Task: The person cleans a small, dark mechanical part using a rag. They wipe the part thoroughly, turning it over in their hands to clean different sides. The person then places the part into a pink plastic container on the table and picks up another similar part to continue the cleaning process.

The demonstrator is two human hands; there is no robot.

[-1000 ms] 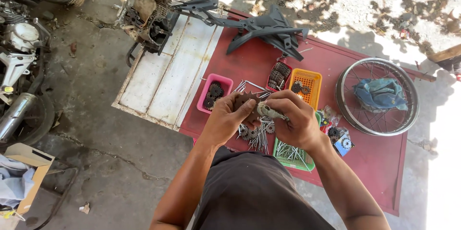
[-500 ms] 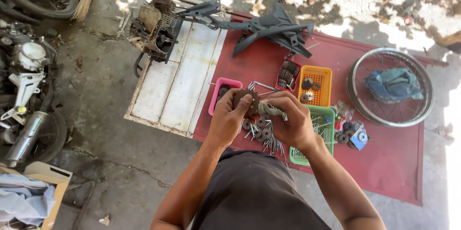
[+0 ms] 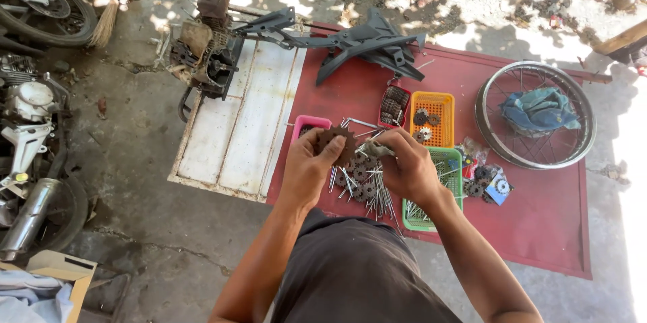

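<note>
Now, hands: both were up over the red mat [image 3: 539,228].
Left hand [image 3: 306,171]: its fingers were closed on a rusty toothed sprocket [image 3: 335,144], pinched by the edge so the flat face showed.
Right hand [image 3: 408,168]: its fingers were closed around a small grey metal part [image 3: 379,150], held just beside the sprocket, at 3 o'clock from it.
Below: a pile of bolts and small gears [image 3: 364,188] lay under the hands, near enough to grab.
Baskets: a pink one [image 3: 306,124] at 11 o'clock, an orange one [image 3: 435,117] at 1 o'clock, a green one [image 3: 431,212] at 4 o'clock.
Farther off: a spoked wheel rim [image 3: 536,114] at 2 o'clock, an old engine [image 3: 205,53] at 10 o'clock.
In the way: the hands hid part of the pile.
</note>
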